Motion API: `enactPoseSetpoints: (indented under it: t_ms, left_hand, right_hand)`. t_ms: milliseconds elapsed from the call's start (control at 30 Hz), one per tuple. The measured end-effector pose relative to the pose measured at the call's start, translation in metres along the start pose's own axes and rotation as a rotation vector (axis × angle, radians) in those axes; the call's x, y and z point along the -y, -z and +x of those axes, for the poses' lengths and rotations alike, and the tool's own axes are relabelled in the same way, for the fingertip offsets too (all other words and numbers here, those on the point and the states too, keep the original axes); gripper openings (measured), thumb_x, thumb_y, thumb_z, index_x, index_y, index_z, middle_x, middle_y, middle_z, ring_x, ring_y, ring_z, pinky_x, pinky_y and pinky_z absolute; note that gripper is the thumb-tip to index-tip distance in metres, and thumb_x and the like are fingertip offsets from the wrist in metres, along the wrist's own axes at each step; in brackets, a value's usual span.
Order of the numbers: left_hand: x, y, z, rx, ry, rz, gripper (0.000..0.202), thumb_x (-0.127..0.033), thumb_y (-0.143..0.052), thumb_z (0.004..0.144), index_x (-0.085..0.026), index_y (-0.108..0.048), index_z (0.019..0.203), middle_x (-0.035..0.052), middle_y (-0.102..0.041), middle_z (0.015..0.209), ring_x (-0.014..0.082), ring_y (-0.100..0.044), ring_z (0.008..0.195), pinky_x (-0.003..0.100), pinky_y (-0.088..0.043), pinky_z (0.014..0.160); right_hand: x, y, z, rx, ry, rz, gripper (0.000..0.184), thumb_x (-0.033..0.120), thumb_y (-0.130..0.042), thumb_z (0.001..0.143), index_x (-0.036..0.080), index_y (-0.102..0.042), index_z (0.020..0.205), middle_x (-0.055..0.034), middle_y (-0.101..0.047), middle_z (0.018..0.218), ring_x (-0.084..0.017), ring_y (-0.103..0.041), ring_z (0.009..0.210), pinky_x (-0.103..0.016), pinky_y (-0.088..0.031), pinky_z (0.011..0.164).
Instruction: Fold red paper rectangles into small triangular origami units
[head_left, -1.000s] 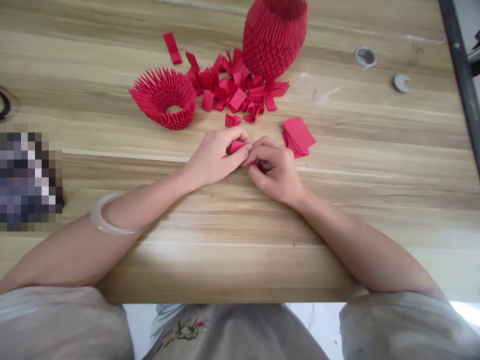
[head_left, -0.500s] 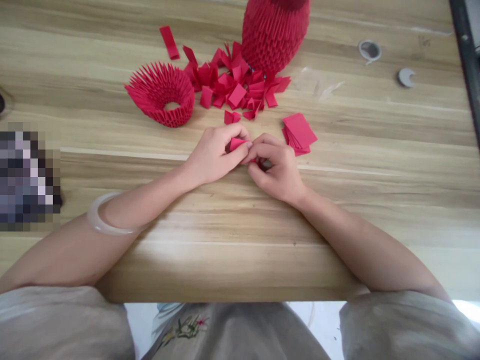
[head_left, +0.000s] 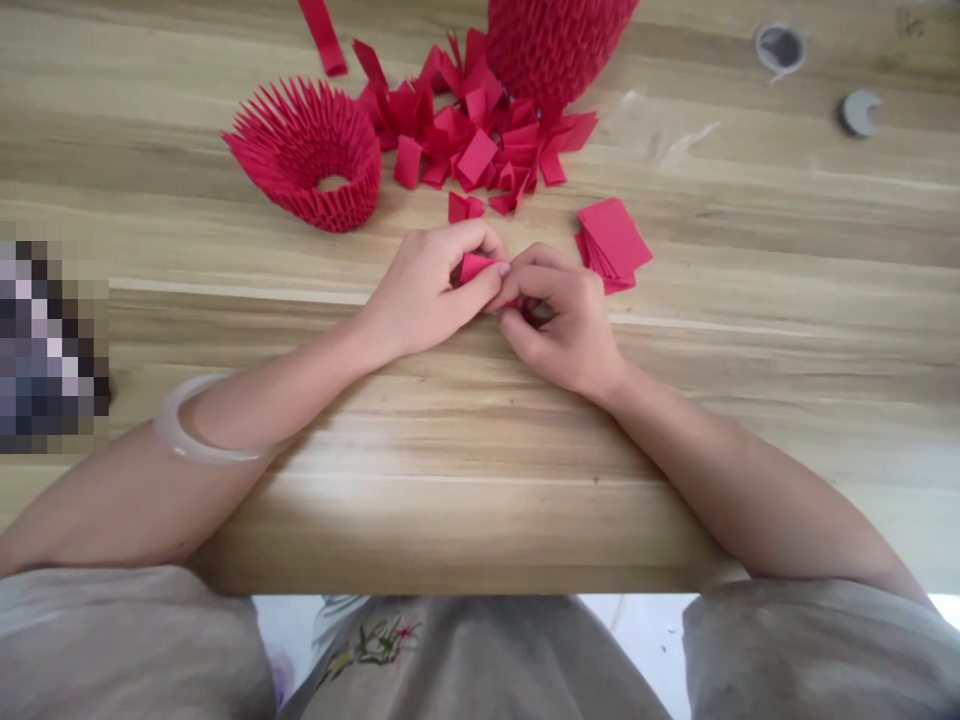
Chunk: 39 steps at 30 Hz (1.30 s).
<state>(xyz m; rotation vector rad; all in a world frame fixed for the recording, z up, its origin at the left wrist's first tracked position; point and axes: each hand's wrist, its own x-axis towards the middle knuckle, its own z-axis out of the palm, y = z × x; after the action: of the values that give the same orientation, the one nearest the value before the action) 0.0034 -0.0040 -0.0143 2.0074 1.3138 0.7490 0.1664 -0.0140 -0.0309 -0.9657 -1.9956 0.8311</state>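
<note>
My left hand [head_left: 427,290] and my right hand [head_left: 562,325] meet at the middle of the wooden table [head_left: 480,430], both pinched on one small red paper piece [head_left: 474,267]. Only a corner of the piece shows between the fingers. Just right of my right hand lies a small stack of flat red paper squares [head_left: 613,240]. Beyond my hands sits a heap of folded red paper pieces [head_left: 480,140]. A spiky red paper ring [head_left: 307,160] stands at the heap's left. A tall red paper vase shape [head_left: 559,45] stands behind the heap, cut off at the top.
A red paper strip [head_left: 322,35] lies at the top edge. Two small grey objects, a round one [head_left: 780,45] and a crescent [head_left: 859,110], rest at the far right. A blurred patch covers the left edge. The table's near edge runs just before my lap.
The view has tilted, so everything on the table sits lower-left to upper-right shifted in frame. My hands keep the same pinch on the red piece, with only slight finger movement.
</note>
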Motion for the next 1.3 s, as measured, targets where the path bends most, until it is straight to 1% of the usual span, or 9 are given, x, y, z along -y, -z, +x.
enactPoseSetpoints:
  t_ms: [133,433,800,1033,1300]
  left_hand:
    - [0.0,0.0,0.0001,0.002,0.004,0.008,0.012,-0.022,-0.051,0.08,-0.014,-0.06,0.081,-0.0004,-0.055,0.066,0.0103,-0.046,0.061,0.023,-0.036,0.057]
    - [0.0,0.0009,0.0008,-0.011,-0.044,-0.007,0.006,-0.019,-0.052,0.079,-0.016,-0.057,0.076,-0.0021,-0.053,0.063,0.0099,-0.046,0.06,0.023,-0.036,0.057]
    - [0.0024,0.0005,0.0001,-0.018,-0.064,-0.029,0.007,-0.02,-0.052,0.079,-0.016,-0.056,0.076,-0.003,-0.052,0.061,0.0089,-0.045,0.057,0.023,-0.034,0.055]
    - [0.001,0.0011,-0.0002,-0.014,-0.047,-0.021,0.009,-0.023,-0.051,0.08,-0.016,-0.056,0.077,-0.0027,-0.053,0.061,0.0097,-0.047,0.058,0.022,-0.035,0.055]
    - [-0.0006,0.0014,-0.0005,-0.014,-0.028,-0.039,0.008,-0.023,-0.051,0.079,-0.017,-0.056,0.075,-0.0021,-0.054,0.06,0.0111,-0.048,0.059,0.024,-0.034,0.054]
  right_hand:
    - [0.0008,0.0004,0.0004,0.003,0.002,-0.014,0.014,0.008,-0.047,0.07,0.016,-0.058,0.068,-0.0024,-0.054,0.077,-0.009,-0.044,0.06,-0.024,-0.04,0.057]
    - [0.0033,0.0004,0.0017,0.001,0.001,-0.019,0.014,0.007,-0.047,0.068,0.015,-0.059,0.067,-0.0024,-0.054,0.077,-0.008,-0.044,0.059,-0.024,-0.038,0.056]
    - [0.0032,-0.0002,0.0014,0.004,-0.011,-0.021,0.014,0.008,-0.048,0.068,0.016,-0.059,0.067,-0.0021,-0.054,0.076,-0.009,-0.045,0.061,-0.025,-0.037,0.057]
    - [0.0037,-0.0001,0.0014,0.0,-0.01,-0.017,0.014,0.007,-0.047,0.068,0.015,-0.058,0.066,-0.0017,-0.054,0.075,-0.008,-0.044,0.059,-0.024,-0.036,0.055]
    - [0.0042,-0.0004,0.0014,-0.008,-0.028,-0.001,0.014,0.007,-0.048,0.067,0.016,-0.059,0.066,-0.0016,-0.054,0.075,-0.009,-0.043,0.058,-0.024,-0.037,0.055]
